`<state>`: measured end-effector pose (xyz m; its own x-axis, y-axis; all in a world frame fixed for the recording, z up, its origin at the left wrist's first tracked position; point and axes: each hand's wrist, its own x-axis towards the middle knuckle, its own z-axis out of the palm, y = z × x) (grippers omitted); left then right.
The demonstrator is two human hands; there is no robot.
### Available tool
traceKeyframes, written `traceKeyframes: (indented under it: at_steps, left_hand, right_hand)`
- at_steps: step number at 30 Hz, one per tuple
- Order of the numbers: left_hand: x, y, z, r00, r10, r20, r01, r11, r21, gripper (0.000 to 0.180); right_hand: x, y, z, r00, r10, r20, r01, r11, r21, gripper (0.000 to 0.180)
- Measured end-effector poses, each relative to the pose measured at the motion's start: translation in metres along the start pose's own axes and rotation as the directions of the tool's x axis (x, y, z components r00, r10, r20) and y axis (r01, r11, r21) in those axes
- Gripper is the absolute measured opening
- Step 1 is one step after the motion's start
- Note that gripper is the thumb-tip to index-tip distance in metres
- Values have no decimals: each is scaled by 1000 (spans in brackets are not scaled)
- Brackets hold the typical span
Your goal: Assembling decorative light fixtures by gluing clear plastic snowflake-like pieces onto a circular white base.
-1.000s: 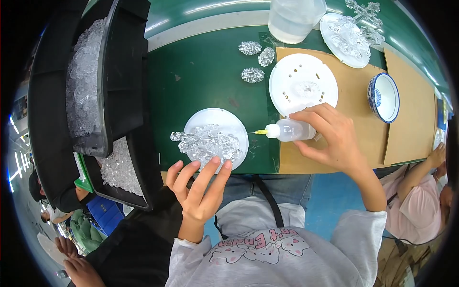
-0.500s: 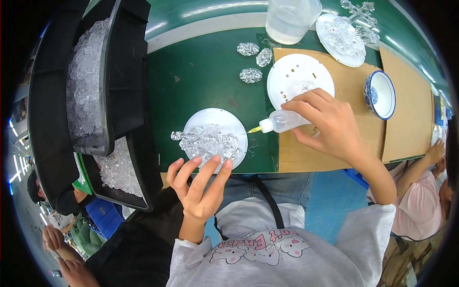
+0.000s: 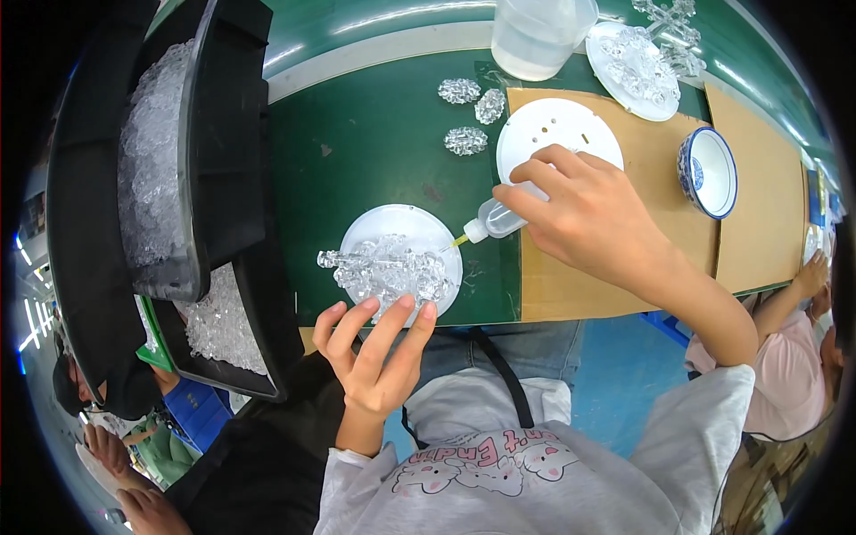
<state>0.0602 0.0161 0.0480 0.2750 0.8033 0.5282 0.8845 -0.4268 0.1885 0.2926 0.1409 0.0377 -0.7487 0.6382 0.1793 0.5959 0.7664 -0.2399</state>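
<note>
My right hand grips a small translucent squeeze bottle with a white cap and a yellow needle tip. The bottle is tilted so the needle points left and down, over the right part of a round white plate. On that plate lies a cluster of clear, faceted plastic pieces, with one rod-like piece sticking out to the left. My left hand has its fingers spread, the tips at the plate's near rim beside the pieces. Whether they press on a piece I cannot tell.
Black bins of clear pieces stand at left. Three clear faceted ovals lie beyond the plate. A second white disc rests on cardboard, near a blue-and-white bowl. Behind are a clear tub and another loaded plate.
My right hand has tilted the bottle more steeply and brought its needle left, in over the plate. My left hand has stayed nearly in place.
</note>
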Motion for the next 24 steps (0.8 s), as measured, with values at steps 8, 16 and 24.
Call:
traceKeyframes:
  at_steps: [8,16,24]
  left_hand:
    - [-4,-2,3,1000,-7,-8,7,1000,-21,21]
    - [-4,-3,3,1000,-2,-9,2,1000,-15,22]
    - [0,0,-1,1000,11,13,-12,1000,16,23]
  right_hand:
    - [6,-7,6,999,-36,12,36,998,-44,31]
    - [6,-6,2,998,-60,-22,59,997,-44,32]
    - [10,-6,0,994,-100,-51,98,994,-40,29]
